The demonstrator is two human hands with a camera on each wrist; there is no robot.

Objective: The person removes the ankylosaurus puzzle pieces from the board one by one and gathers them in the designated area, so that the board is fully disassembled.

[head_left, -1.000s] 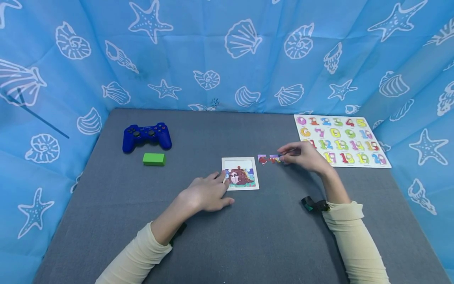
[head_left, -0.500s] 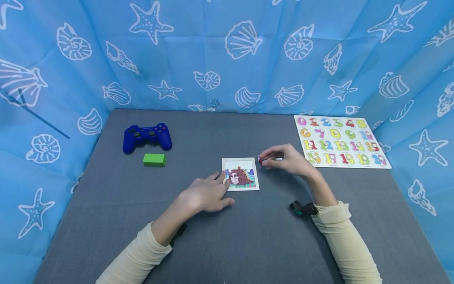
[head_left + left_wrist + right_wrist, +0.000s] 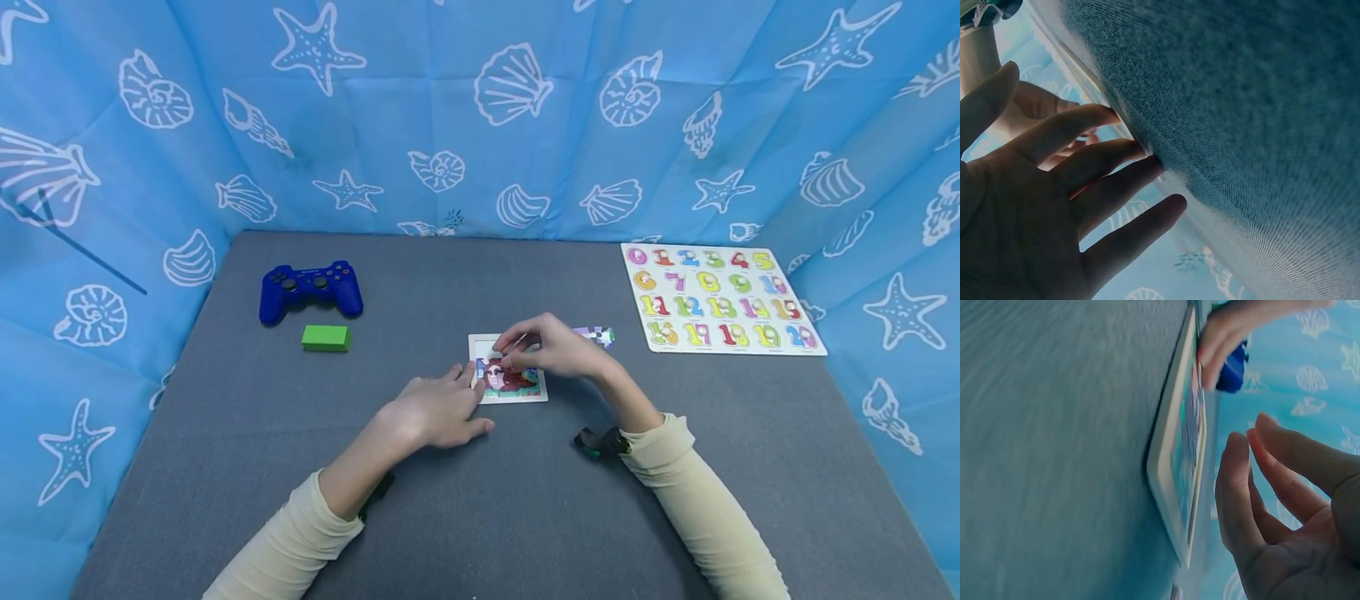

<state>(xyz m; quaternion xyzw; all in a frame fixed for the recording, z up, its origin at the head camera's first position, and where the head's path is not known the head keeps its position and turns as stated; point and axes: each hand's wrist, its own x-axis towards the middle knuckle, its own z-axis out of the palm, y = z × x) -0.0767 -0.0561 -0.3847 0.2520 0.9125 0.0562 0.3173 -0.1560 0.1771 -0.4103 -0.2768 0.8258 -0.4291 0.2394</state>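
A small jigsaw puzzle in a white square tray (image 3: 510,398) lies mid-table. Its lower part is filled with a brown-haired picture; the upper part shows some bare white. The left hand (image 3: 438,408) rests with spread fingers on the tray's left edge; the left wrist view shows the fingertips (image 3: 1147,156) against it. Over the tray, the right hand (image 3: 551,346) has thumb and fingertips together, pinching a puzzle piece that its fingers hide. In the right wrist view this hand (image 3: 1285,506) is raised above the tray (image 3: 1163,469). Loose puzzle pieces (image 3: 597,336) lie to the tray's right, partly covered by the hand.
A blue game controller (image 3: 311,289) and a green block (image 3: 326,337) lie at the left. At the far right is a white number board (image 3: 723,298). Blue shell-print curtains (image 3: 480,167) border the grey table (image 3: 480,517).
My right hand has moved left from the loose pieces, past the red piece's spot, to above the tray. The left hand has stayed in place on the tray's edge.
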